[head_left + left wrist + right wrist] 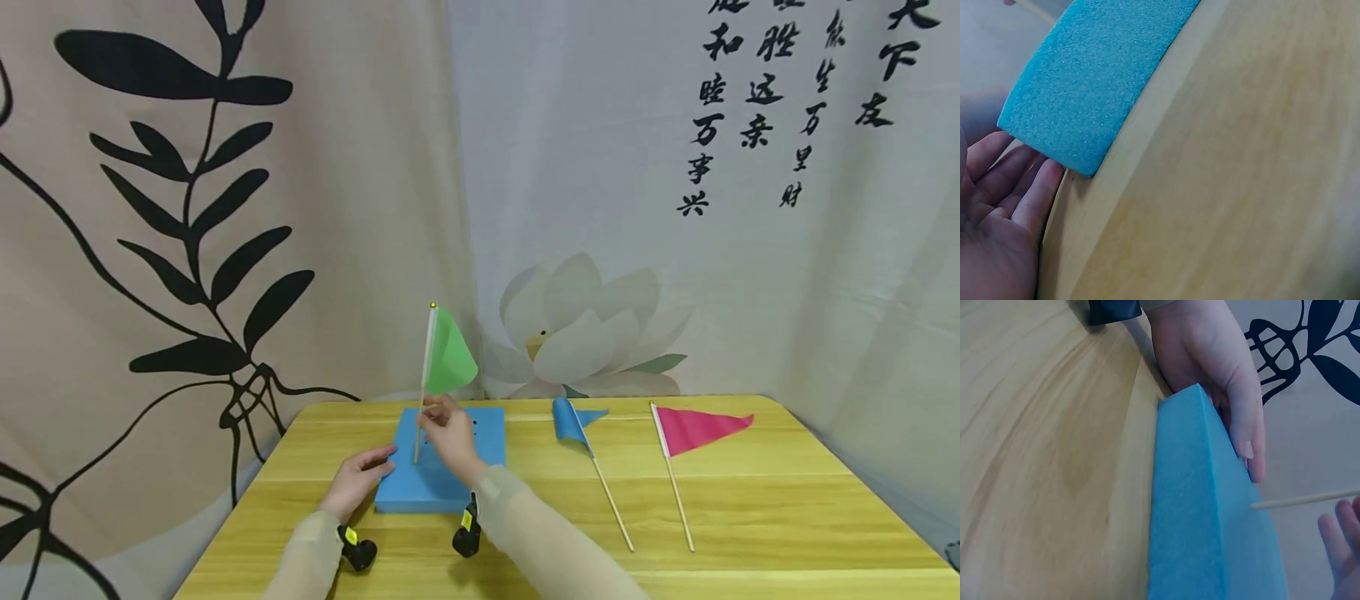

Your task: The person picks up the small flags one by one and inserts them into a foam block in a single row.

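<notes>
A blue foam block (427,498) lies flat on the table, with small dark holes in its top. My right hand (453,435) pinches the thin wooden stick of a green flag (452,357). That flag stands nearly upright over the block, and the stick's lower end meets the top surface; whether it sits in a hole I cannot tell. At the block's left side, my left hand (357,479) rests with extended fingers touching its edge. The left wrist view shows these fingers (1038,194) against the foam's corner. In the right wrist view, the stick (1304,500) rises from the foam.
To the right on the wooden table (780,508) lie a blue flag (572,423), partly curled round its stick, and a pink triangular flag (701,429). Behind the table hangs a printed curtain (375,208). Each wrist wears a black camera.
</notes>
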Demonstrator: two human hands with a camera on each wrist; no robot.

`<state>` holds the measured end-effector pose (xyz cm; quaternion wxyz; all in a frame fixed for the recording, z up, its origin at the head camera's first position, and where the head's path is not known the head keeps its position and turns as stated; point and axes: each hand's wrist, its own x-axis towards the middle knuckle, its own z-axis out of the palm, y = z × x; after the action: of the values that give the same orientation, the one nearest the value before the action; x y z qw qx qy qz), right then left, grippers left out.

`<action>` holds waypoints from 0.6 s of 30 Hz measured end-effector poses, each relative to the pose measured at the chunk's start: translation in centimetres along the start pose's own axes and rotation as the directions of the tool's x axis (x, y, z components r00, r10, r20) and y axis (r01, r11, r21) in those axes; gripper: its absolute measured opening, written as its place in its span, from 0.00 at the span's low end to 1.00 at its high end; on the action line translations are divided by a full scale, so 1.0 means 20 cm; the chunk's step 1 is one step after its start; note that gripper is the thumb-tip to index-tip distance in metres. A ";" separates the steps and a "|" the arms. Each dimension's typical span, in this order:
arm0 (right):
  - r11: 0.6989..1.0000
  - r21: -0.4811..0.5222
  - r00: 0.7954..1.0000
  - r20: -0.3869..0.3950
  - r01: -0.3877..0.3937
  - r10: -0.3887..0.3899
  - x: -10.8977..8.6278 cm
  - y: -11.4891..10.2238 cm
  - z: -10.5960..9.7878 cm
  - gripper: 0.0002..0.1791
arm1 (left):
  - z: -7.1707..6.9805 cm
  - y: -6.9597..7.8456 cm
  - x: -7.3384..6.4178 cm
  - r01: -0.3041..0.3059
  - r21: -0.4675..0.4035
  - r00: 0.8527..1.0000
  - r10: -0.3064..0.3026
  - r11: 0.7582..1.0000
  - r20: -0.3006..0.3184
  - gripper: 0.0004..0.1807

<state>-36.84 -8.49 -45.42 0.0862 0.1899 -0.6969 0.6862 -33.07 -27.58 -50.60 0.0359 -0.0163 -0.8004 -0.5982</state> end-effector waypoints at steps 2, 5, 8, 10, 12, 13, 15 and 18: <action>1.000 0.007 1.000 0.020 -0.010 0.010 0.00 0.01 -0.02 0.13 | 0.00 0.00 0.00 -0.003 0.006 1.000 0.003 1.000 0.001 0.23; 0.998 0.031 0.997 0.055 -0.047 0.045 -0.01 0.02 -0.08 0.15 | 0.00 -0.01 0.00 0.006 -0.002 1.000 -0.006 1.000 0.001 0.23; 0.995 0.063 0.993 0.100 -0.075 0.069 -0.02 0.01 -0.17 0.17 | 0.01 -0.01 0.00 0.008 -0.008 1.000 -0.008 1.000 0.000 0.22; 0.994 0.067 0.989 0.127 -0.090 0.081 -0.02 -0.01 -0.25 0.17 | 0.00 -0.01 -0.01 0.000 0.000 1.000 0.000 1.000 0.010 0.23; 0.994 0.060 0.985 0.149 -0.095 0.085 -0.04 -0.07 -0.36 0.16 | 0.00 -0.01 -0.01 -0.006 0.008 1.000 0.006 1.000 0.023 0.24; 0.994 0.051 0.983 0.156 -0.101 0.091 -0.04 -0.10 -0.41 0.16 | 0.00 0.00 -0.01 -0.010 0.011 1.000 0.009 1.000 0.028 0.24; 0.993 0.026 0.981 0.162 -0.116 0.110 -0.06 -0.17 -0.53 0.16 | -0.01 0.00 -0.01 -0.010 0.014 0.999 0.009 1.000 0.037 0.25; 0.991 -0.037 0.982 0.131 -0.130 0.134 -0.07 -0.22 -0.72 0.14 | -0.01 0.00 -0.01 -0.013 0.018 0.999 0.012 1.000 0.050 0.25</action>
<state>-35.80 5.96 -41.29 -0.0036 0.1873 -0.7219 0.6662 -32.92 -27.77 -50.60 0.0198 -0.0357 -0.8064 -0.5899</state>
